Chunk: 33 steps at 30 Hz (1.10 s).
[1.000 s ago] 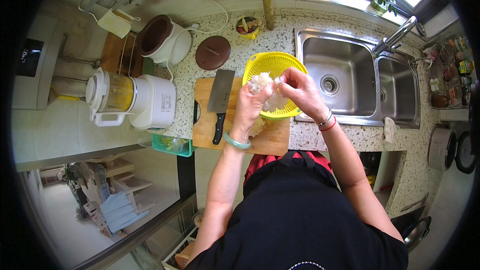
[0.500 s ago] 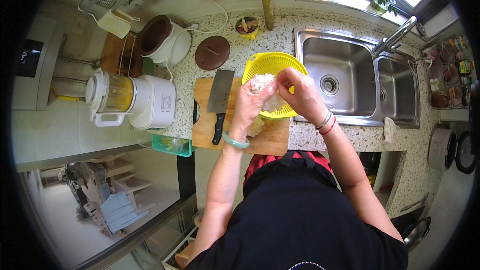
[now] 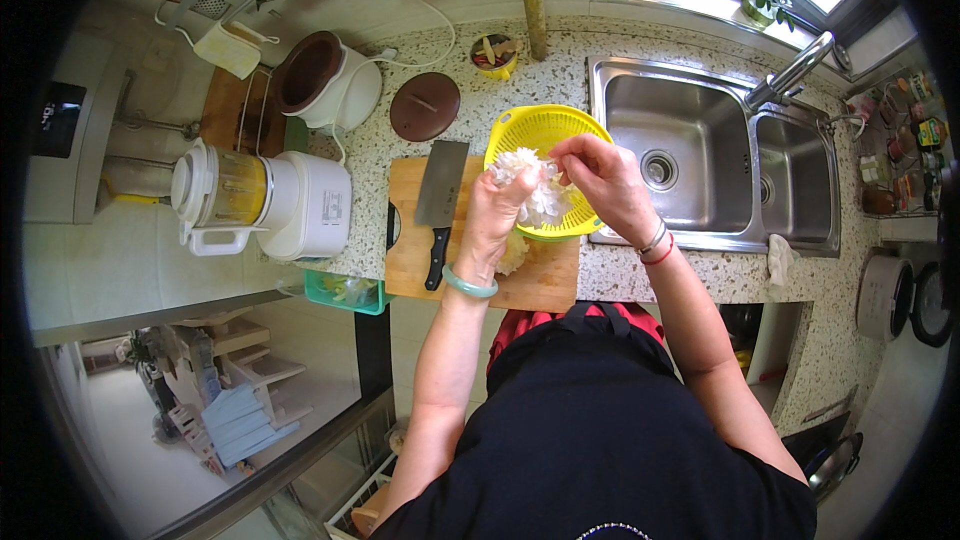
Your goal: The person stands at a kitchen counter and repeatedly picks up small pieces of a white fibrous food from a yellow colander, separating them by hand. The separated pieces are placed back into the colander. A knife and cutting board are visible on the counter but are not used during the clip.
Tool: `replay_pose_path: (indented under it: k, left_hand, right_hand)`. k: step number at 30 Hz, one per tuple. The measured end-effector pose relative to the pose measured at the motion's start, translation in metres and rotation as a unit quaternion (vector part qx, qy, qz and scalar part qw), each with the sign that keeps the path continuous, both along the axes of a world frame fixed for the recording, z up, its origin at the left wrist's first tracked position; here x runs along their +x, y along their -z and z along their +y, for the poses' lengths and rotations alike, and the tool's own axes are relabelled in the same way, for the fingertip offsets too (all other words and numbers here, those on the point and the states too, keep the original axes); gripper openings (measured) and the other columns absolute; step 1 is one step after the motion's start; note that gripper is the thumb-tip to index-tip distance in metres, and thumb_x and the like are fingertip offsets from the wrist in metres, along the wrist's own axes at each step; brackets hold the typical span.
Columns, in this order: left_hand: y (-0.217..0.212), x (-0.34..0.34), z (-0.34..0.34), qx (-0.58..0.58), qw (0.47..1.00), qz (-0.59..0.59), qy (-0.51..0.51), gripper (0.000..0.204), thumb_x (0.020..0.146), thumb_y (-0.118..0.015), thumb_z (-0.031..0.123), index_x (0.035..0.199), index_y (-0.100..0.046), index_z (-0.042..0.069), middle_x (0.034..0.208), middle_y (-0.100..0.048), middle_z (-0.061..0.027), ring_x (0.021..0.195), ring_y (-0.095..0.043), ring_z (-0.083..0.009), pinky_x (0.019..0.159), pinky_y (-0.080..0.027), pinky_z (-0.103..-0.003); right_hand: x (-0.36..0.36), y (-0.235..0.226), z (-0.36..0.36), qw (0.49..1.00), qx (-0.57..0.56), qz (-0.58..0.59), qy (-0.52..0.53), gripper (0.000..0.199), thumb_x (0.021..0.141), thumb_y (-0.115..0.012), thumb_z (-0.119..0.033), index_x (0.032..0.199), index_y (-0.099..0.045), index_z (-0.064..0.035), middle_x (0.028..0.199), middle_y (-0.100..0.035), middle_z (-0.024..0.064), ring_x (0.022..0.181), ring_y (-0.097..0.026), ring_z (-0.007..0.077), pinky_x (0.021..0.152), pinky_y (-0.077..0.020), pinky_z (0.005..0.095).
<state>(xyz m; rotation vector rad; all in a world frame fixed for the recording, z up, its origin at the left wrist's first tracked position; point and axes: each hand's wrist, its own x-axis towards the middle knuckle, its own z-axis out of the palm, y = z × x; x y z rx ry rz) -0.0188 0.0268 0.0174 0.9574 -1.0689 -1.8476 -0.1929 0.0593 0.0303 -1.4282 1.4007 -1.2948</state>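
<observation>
White fungus (image 3: 528, 185) still held, hands unmoved

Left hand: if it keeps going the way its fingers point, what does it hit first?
Probably the yellow colander: the left hand holds the white frilly clump with fingers pointing up and away over its rim. Height above it is unclear.

A small dark screen (image 3: 57, 118) is sitting at the far left on a grey appliance, while colourful small packages (image 3: 915, 125) are standing on the far-right shelf.
</observation>
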Motion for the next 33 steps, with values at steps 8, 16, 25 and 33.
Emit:
replay_pose_path:
  k: [8,16,25,33]
  left_hand:
    - [0.001,0.005,0.001,0.019,0.999,0.025,-0.011,0.03,0.087,-0.072,0.022,0.11,-0.065,0.004,0.1,-0.069,-0.0021,0.089,-0.064,-0.0097,0.081,-0.052,-0.026]
    - [-0.006,-0.002,0.001,0.0,0.999,0.0,-0.035,0.025,0.088,-0.071,0.015,0.11,-0.067,0.004,0.099,-0.07,-0.002,0.087,-0.065,-0.0086,0.08,-0.052,-0.025]
    - [-0.008,-0.004,0.002,-0.022,0.999,-0.038,-0.025,0.027,0.087,-0.073,0.018,0.109,-0.067,0.002,0.1,-0.069,-0.0027,0.088,-0.064,-0.0083,0.08,-0.051,-0.025]
    - [-0.012,-0.005,0.005,-0.037,0.999,-0.029,-0.01,0.027,0.087,-0.072,0.016,0.109,-0.066,0.001,0.101,-0.069,-0.0028,0.09,-0.064,-0.0083,0.081,-0.051,-0.024]
  right_hand:
    - [-0.003,0.002,-0.003,0.993,0.031,-0.115,0.022,0.014,0.091,-0.058,-0.005,0.099,-0.066,0.0028,0.079,-0.068,0.0073,0.072,-0.064,0.0118,0.065,-0.0518,0.0251]
    - [-0.007,0.006,-0.009,0.983,-0.131,0.112,0.061,0.019,0.09,-0.065,-0.018,0.101,-0.069,-0.003,0.094,-0.068,0.0123,0.087,-0.063,0.0223,0.078,-0.0501,0.0293]
    - [0.0,-0.009,-0.001,0.999,0.04,0.011,-0.026,0.019,0.088,-0.067,-0.018,0.09,-0.064,0.0005,0.075,-0.06,0.001,0.072,-0.054,0.0079,0.069,-0.0469,0.0251]
    - [0.001,0.006,-0.004,0.994,0.049,-0.089,-0.03,0.019,0.089,-0.066,-0.016,0.086,-0.061,0.0019,0.073,-0.06,0.0015,0.069,-0.052,0.0062,0.066,-0.0469,0.0244]
